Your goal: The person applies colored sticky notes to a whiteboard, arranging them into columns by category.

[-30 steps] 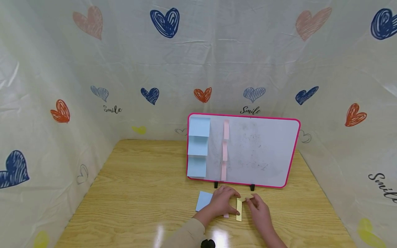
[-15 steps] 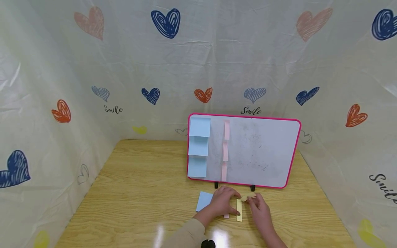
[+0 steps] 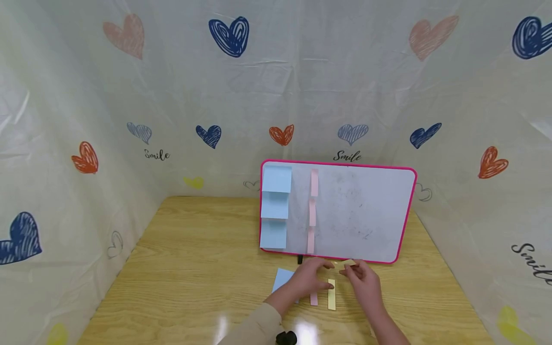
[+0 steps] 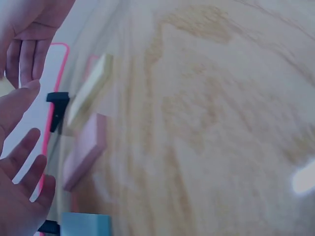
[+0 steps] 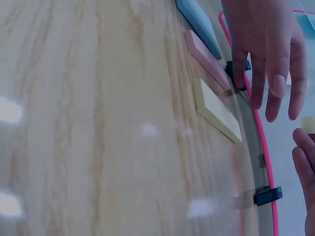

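My right hand [image 3: 364, 285] pinches a narrow yellow sticky note [image 3: 345, 263] between thumb and fingers, just in front of the whiteboard [image 3: 362, 211]. The note's edge also appears in the right wrist view. My left hand [image 3: 307, 278] hovers left of it with spread, loosely bent fingers and nothing in its grasp. Below the hands lies the yellow sticky note pad [image 5: 216, 110], apart from the held note. To its left are a pink pad [image 5: 206, 59] and a blue square pad [image 3: 282, 280], partly covered by the left hand and arm in the head view.
Three blue notes [image 3: 274, 206] hang in a column along the whiteboard's left edge. Right of them is a column of three pink strips [image 3: 312, 212]. Black feet [image 5: 268, 195] support the board on the wooden table [image 3: 194, 258]. A heart-print curtain [image 3: 172, 96] surrounds the table.
The yellow note has come off its pad in my right hand. Both hands have risen slightly toward the whiteboard, and my left hand has left the pad.
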A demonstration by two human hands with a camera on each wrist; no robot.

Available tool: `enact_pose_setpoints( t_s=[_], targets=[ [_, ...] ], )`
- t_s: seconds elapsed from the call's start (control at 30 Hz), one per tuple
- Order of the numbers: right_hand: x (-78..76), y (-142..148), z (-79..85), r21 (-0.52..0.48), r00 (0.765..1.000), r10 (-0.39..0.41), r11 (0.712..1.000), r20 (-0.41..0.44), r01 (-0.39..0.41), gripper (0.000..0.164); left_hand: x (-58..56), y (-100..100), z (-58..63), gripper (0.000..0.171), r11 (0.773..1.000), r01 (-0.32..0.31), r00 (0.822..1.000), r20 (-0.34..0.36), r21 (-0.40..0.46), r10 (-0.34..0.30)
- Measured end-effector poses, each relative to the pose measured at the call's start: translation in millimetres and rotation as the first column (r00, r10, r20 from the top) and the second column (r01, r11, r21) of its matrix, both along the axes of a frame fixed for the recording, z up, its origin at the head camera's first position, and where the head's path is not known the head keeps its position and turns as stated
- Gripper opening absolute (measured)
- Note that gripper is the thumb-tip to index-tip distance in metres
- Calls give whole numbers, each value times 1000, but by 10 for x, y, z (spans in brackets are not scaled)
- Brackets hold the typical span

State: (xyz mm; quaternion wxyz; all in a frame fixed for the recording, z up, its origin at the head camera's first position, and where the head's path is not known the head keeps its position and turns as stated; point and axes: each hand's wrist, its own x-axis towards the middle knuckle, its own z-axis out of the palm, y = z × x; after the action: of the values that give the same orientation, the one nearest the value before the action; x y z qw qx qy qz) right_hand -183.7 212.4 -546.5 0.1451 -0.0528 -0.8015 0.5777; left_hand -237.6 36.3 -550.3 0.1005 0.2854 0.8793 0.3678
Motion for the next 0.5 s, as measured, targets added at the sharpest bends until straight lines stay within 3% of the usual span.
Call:
enact_pose_setpoints(
  t_s=[0.23, 0.37, 0.5],
  targets=[
    [-86, 7, 200, 23, 998, 8, 1000, -57, -7, 7, -40, 17, 250, 38, 986, -36, 994, 109, 165, 18],
    [-162, 29, 276, 20, 998, -1, 1000, -56, 2, 6, -86, 29, 377, 34, 976, -34, 993, 121, 214, 8],
    [-228, 39, 380, 3, 998, 17, 1000, -63, -16, 6, -143, 36, 498, 34, 973, 0, 997, 80, 230, -18]
  ],
)
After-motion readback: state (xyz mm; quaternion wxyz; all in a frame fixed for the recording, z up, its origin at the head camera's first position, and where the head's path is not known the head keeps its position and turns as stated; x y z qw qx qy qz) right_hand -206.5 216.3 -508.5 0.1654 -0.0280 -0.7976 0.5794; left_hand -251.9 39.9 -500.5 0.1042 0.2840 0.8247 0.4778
